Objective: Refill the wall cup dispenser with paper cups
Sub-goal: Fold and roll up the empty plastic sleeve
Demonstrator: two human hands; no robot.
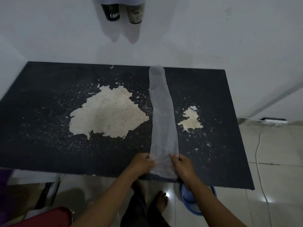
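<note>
Head view, near to far: at the bottom edge your two bare forearms reach forward over a pale tiled floor [278,161], where your foot [161,201] stands beside a blue plastic basket [193,203] that lies partly under the table; a red object [49,217] sits at the lower left, too cut off to identify. Your left hand [143,163] pinches the left edge of a long translucent plastic sleeve [162,115], thumb on top and fingers curled beneath, while your right hand [181,163] grips the right edge in the same manner, so that both hands grasp the sleeve's near end at the front edge of the table. The sleeve lies flat along the black table top [41,112], running away from you to the far edge by the wall; whether it holds anything cannot be told, and it looks limp. Two patches of worn, pale surface show on the table, a large patch [108,112] left of the sleeve and a small patch [191,119] right of it, with flecks scattered around both. Beyond the table, on the white wall [196,30], the wall cup dispenser [121,0] shows only its lower edge at the top of the frame, and two paper cups protrude downward from it: a dark cup [112,13] lettered "COFF" on the left and a brownish cup [134,13] on the right, just beside each other. At the right, a white cable [258,145] trails across the floor from a power strip [273,120] at the foot of the wall.
</note>
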